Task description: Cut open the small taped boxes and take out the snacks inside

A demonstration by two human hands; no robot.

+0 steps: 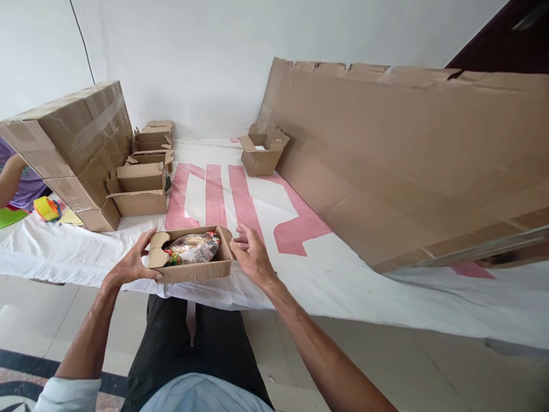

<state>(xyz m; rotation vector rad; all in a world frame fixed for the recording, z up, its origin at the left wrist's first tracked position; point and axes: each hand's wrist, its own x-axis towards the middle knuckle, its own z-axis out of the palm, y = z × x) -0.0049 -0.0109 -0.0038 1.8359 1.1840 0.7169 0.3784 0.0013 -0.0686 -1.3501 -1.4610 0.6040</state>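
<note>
A small open cardboard box (195, 272) is at the near edge of the cloth-covered table, between my two hands. Inside it lies a clear plastic packet (195, 247) with colourful printed ends; I cannot make out its contents. My left hand (136, 260) grips the box's left end, thumb low on the front side and fingers at the back corner. At the right end, my right hand (252, 254) has its thumb and bent fingers against the corner. The box's left end flap stands out beside my left hand.
Several open cardboard boxes (139, 203) line up beside a stack of taped cartons (81, 149) at left. Another open box (261, 157) stands near a large leaning cardboard sheet (394, 160). Behind the cartons are a person's arm (11, 180) and a yellow tape roll (45, 209).
</note>
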